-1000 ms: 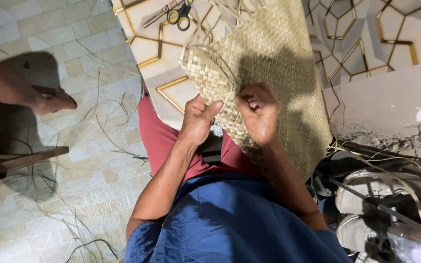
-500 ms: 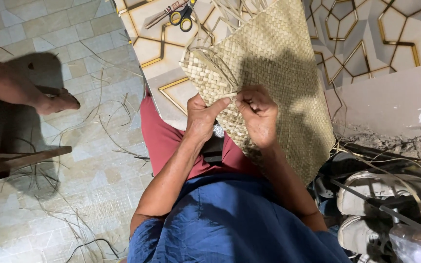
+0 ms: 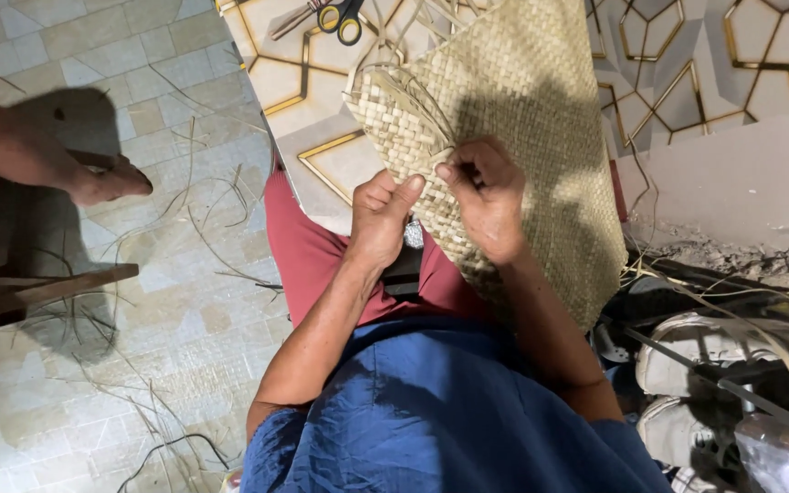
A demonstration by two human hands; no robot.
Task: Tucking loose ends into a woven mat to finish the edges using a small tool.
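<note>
both hands, left hand [image 3: 382,222] and right hand [image 3: 488,194], pinch strips on the woven mat [image 3: 522,110].

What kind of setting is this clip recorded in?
Probably a home floor used as a hand-weaving spot. The hands, left hand and right hand, grip a woven straw mat; loose straw strips litter the tiled floor, with scissors nearby.

scissors [image 3: 338,15], wooden stool [image 3: 43,290], white shoes [image 3: 719,365]
</note>
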